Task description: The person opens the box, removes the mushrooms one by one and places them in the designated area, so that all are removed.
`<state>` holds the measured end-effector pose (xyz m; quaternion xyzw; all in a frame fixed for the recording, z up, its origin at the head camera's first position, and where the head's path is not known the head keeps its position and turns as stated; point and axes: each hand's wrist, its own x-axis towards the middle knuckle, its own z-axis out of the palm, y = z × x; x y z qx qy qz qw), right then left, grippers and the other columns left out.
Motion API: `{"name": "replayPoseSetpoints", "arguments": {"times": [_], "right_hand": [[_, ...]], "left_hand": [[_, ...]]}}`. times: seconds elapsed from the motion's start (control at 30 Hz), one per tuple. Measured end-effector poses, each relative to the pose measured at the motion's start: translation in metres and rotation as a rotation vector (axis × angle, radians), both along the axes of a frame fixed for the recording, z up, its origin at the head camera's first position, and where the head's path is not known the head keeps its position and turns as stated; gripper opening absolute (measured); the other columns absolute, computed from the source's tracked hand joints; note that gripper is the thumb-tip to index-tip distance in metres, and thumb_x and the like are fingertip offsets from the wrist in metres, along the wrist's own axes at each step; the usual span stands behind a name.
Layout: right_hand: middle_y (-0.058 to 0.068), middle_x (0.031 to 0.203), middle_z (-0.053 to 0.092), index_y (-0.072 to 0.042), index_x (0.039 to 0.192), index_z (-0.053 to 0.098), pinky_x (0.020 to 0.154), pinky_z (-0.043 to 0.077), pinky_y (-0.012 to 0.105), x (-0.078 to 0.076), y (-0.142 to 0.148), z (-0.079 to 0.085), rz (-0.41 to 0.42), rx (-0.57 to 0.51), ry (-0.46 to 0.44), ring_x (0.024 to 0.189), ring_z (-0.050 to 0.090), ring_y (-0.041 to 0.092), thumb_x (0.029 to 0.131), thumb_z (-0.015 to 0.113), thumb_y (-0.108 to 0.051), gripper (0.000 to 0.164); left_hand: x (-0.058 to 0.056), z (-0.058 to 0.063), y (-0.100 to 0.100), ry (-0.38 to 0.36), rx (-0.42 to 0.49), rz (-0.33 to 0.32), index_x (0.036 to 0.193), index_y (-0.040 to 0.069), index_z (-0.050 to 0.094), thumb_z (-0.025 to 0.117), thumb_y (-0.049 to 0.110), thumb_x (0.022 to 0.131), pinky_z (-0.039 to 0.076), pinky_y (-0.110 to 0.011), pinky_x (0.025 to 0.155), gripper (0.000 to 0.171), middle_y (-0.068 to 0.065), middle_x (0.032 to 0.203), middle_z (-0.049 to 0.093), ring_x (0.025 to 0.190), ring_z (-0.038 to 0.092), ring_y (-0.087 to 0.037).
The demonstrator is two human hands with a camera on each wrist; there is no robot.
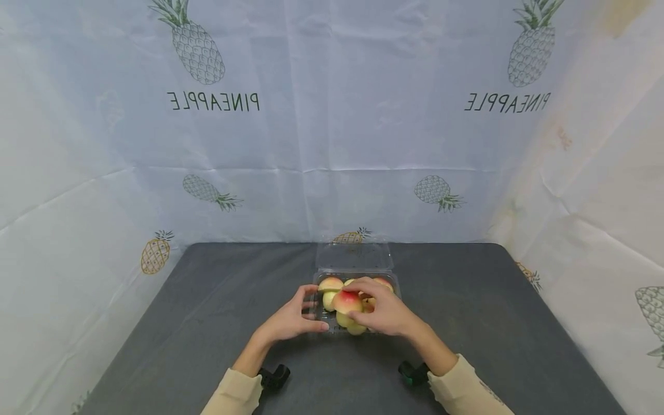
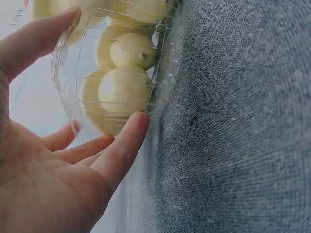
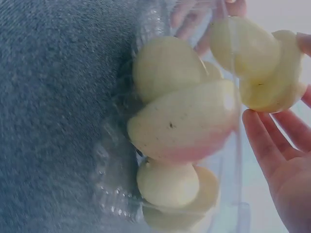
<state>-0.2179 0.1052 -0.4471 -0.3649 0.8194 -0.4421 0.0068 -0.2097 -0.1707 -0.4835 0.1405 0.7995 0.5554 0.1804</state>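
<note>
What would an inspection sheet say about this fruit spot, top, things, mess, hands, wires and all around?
Surface: dark grey table.
Job's things: clear plastic box, its lid open at the back; yellow fruits inside, some blushed red.
Clutter: nothing seen, besides a black piece at each wrist.
Hands: left hand holds the box's left end; right hand holds red-and-yellow fruit at or above the rim, how many unclear.
Cables: nothing seen.
Surroundings: pale sheets printed with pineapples and mirrored lettering.

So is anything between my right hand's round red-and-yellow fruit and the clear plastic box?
Nothing visible blocks it: the clear plastic lid is folded back. Other yellow-and-red fruits lie in the box.
</note>
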Motion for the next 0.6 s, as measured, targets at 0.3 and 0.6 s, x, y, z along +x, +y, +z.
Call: {"name": "replayPoseSetpoints", "arguments": {"times": [0.3,0.6], "right_hand": [[-0.001,0.132,0.061,-0.016,0.133,0.066,0.097,0.055,0.046,0.004,0.014,0.004,-0.047,-0.012,-0.001,0.115,0.06,0.019,0.091,0.077,-0.024,0.044],[-0.002,0.13,0.062,-0.017,0.132,0.067,0.092,0.057,0.042,0.009,0.029,0.008,-0.077,-0.028,0.029,0.112,0.061,0.017,0.091,0.078,-0.023,0.042]], "left_hand": [[0.0,0.001,-0.001,0.0,-0.003,-0.007,0.156,0.006,0.023,0.081,0.022,0.089,0.047,-0.057,0.106,0.09,-0.02,0.162,0.021,0.141,0.039,-0.048],[0.0,0.001,-0.001,0.0,-0.009,-0.012,0.156,0.006,0.022,0.081,0.022,0.089,0.047,-0.057,0.105,0.09,-0.021,0.163,0.021,0.14,0.039,-0.049]]}}
